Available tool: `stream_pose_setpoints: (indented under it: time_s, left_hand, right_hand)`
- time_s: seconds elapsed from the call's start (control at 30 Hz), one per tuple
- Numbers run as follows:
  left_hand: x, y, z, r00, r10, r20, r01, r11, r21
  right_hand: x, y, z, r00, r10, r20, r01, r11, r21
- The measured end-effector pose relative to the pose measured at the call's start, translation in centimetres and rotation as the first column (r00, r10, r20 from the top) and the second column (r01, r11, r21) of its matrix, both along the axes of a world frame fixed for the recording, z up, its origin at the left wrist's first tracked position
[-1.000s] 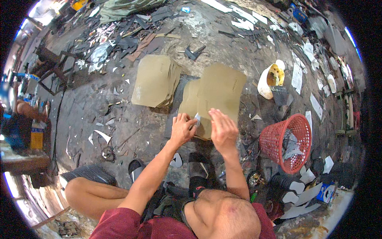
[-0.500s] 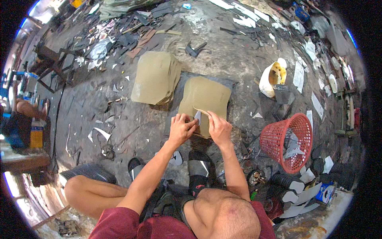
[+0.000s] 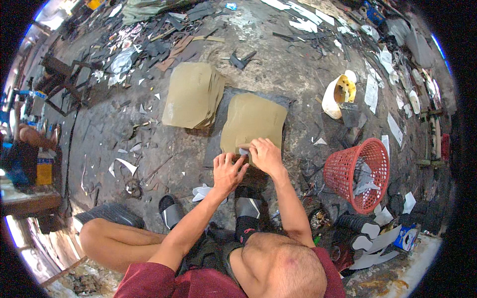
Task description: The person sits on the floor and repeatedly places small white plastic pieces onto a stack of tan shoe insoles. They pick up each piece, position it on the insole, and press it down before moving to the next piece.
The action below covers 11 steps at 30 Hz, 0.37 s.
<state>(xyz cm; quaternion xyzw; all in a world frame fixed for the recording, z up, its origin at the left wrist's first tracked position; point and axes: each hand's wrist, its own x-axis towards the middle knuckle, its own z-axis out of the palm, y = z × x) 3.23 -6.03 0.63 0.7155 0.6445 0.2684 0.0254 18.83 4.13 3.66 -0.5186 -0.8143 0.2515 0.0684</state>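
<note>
A tan, flexible-looking sheet (image 3: 254, 116) lies on a dark mat (image 3: 213, 153) on the floor in front of me. My right hand (image 3: 267, 157) is closed over its near edge, fingers bent, and a bit of that edge curls up beside the fingertips. Between the two hands shows a small grey-white piece (image 3: 243, 151), partly covered. Close to it is my left hand (image 3: 228, 173), its fingers bent but apart at the sheet's near edge. To the left of the mat stands a stack of similar tan sheets (image 3: 191, 95).
A red plastic basket (image 3: 343, 174) holding grey scraps tilts at the right. Beyond it lies a cut-open white container (image 3: 332, 102), yellowed inside. White cut pieces (image 3: 201, 191) lie by my sandalled feet. Dark scraps (image 3: 242, 60) litter the far floor. A metal frame (image 3: 67, 84) stands far left.
The sheet's near part, lifted and folded back before, now lies flatter. My right hand has come nearer and slightly left; my left hand has drawn back toward me, its fingers farther apart.
</note>
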Motion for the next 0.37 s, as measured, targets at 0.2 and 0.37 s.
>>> stream_pose_setpoints:
  time_s: [0.2,0.37]
  left_hand:
    - [0.0,-0.3,0.4,1.000,0.009,0.016,-0.008,0.997,-0.074]
    - [-0.1,1.0,1.3,0.981,0.003,0.196,0.006,0.999,-0.045]
  right_hand:
    - [-0.9,-3.1,0.3,0.958,0.114,0.264,-0.164,0.971,0.176]
    - [-0.9,-1.5,0.2,0.963,0.094,0.253,-0.132,0.981,0.140]
